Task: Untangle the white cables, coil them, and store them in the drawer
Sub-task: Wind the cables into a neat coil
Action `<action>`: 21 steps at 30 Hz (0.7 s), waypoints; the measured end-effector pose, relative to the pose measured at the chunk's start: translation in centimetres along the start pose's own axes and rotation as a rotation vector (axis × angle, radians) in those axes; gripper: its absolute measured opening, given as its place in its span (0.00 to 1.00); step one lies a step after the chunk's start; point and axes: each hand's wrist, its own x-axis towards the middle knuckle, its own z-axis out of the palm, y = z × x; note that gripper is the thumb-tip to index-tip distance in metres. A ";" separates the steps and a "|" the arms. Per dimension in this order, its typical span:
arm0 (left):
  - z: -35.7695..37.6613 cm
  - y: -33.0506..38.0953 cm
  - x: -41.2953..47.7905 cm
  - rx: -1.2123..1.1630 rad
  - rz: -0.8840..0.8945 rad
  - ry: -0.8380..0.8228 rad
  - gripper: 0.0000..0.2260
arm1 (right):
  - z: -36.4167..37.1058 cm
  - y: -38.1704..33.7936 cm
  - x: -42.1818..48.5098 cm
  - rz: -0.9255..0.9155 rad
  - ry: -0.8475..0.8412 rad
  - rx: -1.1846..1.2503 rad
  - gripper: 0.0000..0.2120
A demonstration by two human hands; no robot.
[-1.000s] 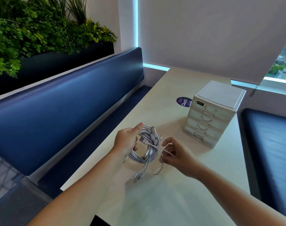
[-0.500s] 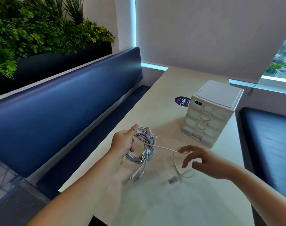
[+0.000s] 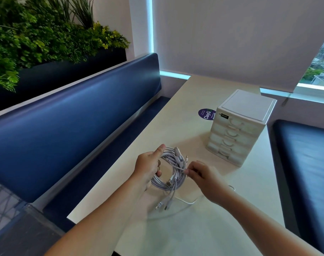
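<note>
Cables (image 3: 173,170) are hanging coiled over the table (image 3: 194,237), left hand (image 3: 148,165) gripping the left rim, right hand (image 3: 201,174) seemingly pinching one strand (image 3: 177,168) running sideways at the right rim, drawers (image 3: 237,130) standing beyond.

Left hand (image 3: 147,166) grips a coiled bundle of white cables (image 3: 173,171) above the pale table (image 3: 185,233), several plug ends hanging below it. Right hand (image 3: 203,177) pinches 1 strand at the coil's right side. A white 4-drawer unit (image 3: 239,127), all drawers closed, stands beyond, beside a purple sticker (image 3: 206,114).
</note>
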 end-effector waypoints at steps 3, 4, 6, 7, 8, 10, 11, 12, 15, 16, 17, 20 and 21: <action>0.1 -0.5 0.0 0.008 -0.010 -0.001 0.17 | -0.6 0.0 0.2 -0.001 0.084 0.022 0.12; 0.2 -0.7 0.0 0.006 -0.016 0.001 0.17 | -0.7 -0.1 0.2 0.026 0.117 0.025 0.09; 0.5 -1.2 0.0 -0.003 -0.028 0.002 0.17 | -0.8 -0.3 0.1 0.093 0.178 0.032 0.06; 0.6 -1.4 0.0 -0.012 -0.034 0.002 0.17 | -0.7 -0.4 0.1 0.114 0.194 0.034 0.06; 0.8 -1.6 -0.1 -0.020 -0.039 0.002 0.17 | -0.7 -0.5 0.0 0.123 0.200 0.037 0.07; 1.0 -1.8 -0.2 -0.023 -0.046 0.003 0.17 | -0.8 -0.6 -0.1 0.140 0.200 0.063 0.07; 1.1 -1.8 -0.2 -0.017 -0.049 0.002 0.17 | -0.8 -0.6 -0.1 0.156 0.196 0.082 0.06; 1.2 -1.8 -0.3 -0.012 -0.050 0.000 0.17 | -0.9 -0.6 -0.1 0.174 0.191 0.096 0.05; 1.3 -1.8 -0.4 -0.009 -0.051 -0.002 0.17 | -1.0 -0.6 0.0 0.198 0.182 0.112 0.03; 1.3 -1.8 -0.4 -0.007 -0.050 -0.001 0.17 | -0.9 -0.7 0.0 0.194 0.184 0.116 0.03; 1.3 -1.8 -0.5 -0.004 -0.051 0.000 0.17 | -0.9 -0.9 0.0 0.188 0.188 0.122 0.02; 1.4 -1.8 -0.6 0.001 -0.058 -0.003 0.17 | -0.8 -1.3 -0.1 0.161 0.192 0.145 0.01; 1.4 -1.8 -0.6 -0.003 -0.063 -0.007 0.17 | -0.8 -1.3 -0.1 0.145 0.191 0.135 0.02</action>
